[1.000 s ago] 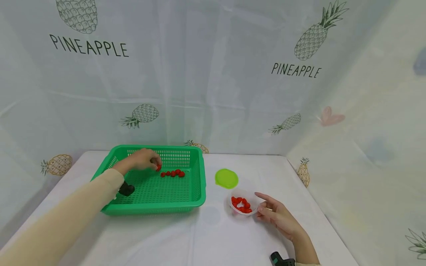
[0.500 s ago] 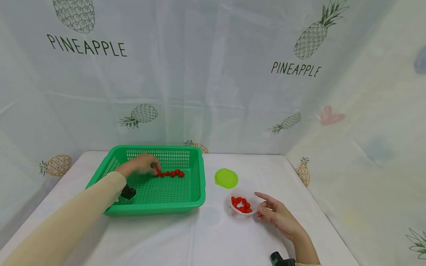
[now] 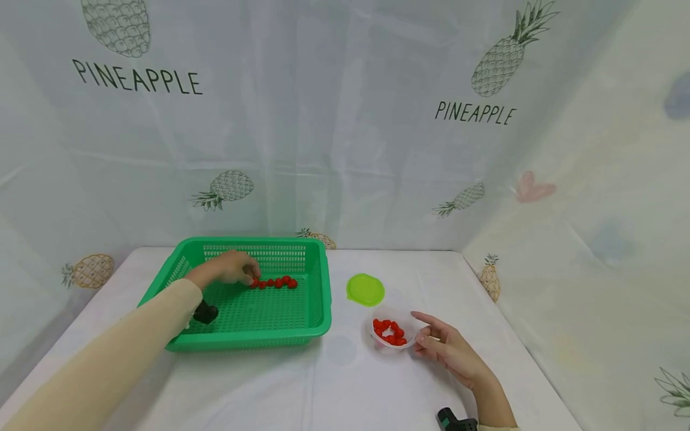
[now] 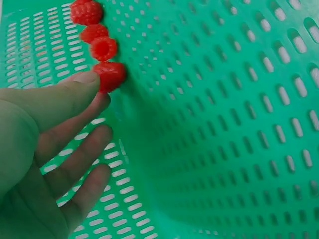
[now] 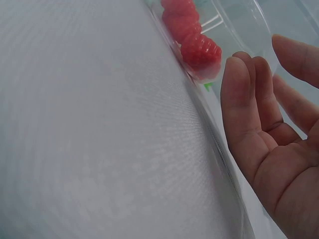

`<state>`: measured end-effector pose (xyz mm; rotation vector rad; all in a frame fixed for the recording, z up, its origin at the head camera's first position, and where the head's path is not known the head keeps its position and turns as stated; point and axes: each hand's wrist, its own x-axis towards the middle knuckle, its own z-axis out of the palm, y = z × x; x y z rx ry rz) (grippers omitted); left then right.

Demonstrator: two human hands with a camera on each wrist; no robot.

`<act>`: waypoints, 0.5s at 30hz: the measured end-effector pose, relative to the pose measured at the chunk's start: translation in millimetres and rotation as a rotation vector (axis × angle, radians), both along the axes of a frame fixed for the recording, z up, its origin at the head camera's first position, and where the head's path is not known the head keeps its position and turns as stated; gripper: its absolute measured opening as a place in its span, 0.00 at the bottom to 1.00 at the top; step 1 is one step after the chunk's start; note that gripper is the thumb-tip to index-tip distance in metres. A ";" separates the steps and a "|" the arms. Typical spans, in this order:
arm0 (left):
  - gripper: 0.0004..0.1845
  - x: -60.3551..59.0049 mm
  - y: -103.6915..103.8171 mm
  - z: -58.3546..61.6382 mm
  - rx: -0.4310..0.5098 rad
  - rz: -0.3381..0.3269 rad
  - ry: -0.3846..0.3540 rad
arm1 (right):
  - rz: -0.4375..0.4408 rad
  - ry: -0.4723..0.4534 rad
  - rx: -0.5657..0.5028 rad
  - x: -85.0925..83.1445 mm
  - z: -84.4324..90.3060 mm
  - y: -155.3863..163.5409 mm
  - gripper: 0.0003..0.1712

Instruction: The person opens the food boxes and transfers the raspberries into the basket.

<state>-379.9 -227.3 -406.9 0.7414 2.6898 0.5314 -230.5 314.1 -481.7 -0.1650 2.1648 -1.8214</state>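
Observation:
In the green basket, my left hand (image 3: 232, 267) pinches a raspberry (image 4: 110, 75) between thumb and index finger. The raspberry rests at the near end of a row of several others (image 4: 103, 48) in the left wrist view. The remaining fingers of that hand spread loosely over the slotted floor. My right hand (image 3: 450, 349) lies beside a clear plastic bowl (image 3: 401, 317), its relaxed fingers against the rim on the right side. Several raspberries (image 3: 400, 333) sit inside the bowl; two or so (image 5: 200, 52) show through its wall in the right wrist view.
The green basket (image 3: 253, 339) takes up the left of the white-covered table (image 3: 350, 395). A lime green lid (image 3: 366, 290) lies flat between the basket and the curtain, behind the bowl. A pineapple-print curtain (image 3: 323, 137) rises at the back and right.
My left hand has lowered slightly with its raspberry, bringing it down to the left end of the row on the basket floor. My right hand and the bowl have stayed put.

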 end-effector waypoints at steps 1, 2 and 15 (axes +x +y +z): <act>0.12 0.2 -0.6 0.9 0.007 0.001 0.001 | 0.004 0.002 0.004 -0.1 0.2 -0.5 0.38; 0.12 0.5 -1.1 2.3 0.017 0.000 0.006 | 0.007 0.006 0.008 -0.3 0.5 -0.9 0.38; 0.11 15.1 35.8 40.7 0.130 -0.101 0.144 | 0.003 0.006 0.007 0.1 0.0 -0.4 0.38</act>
